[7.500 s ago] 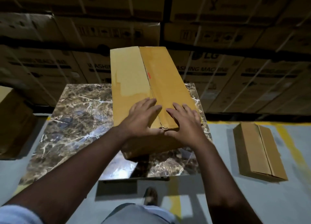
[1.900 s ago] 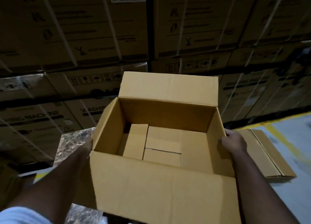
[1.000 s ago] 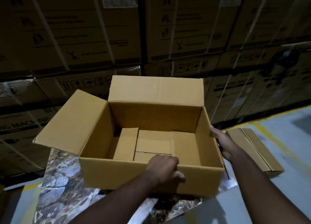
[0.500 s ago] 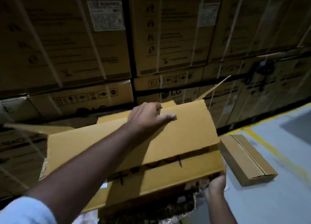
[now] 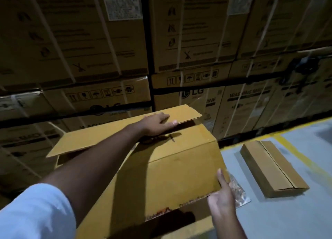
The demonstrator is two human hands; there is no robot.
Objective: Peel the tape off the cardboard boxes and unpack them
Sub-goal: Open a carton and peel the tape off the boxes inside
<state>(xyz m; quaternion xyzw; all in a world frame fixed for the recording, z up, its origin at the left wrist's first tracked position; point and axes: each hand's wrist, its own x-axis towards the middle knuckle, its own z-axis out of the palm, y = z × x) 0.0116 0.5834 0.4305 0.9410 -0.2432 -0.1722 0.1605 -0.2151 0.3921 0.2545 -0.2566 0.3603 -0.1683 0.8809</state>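
Both flat hands on the box (image 5: pixel 179 168): left (image 5: pixel 158 123) on flap edge, right (image 5: pixel 221 201) at corner.

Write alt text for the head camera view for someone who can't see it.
A person tips a cardboard box, left hand flat on an open flap, right hand against its lower right corner. A flattened box lies on the grey floor to the right; strapped appliance cartons are stacked behind.

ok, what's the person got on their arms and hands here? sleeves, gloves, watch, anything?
The left arm has a short pale blue sleeve near the shoulder; the forearm is bare. The right arm is bare as far as the frame shows. The left hand and right hand carry no gloves, watch or rings.
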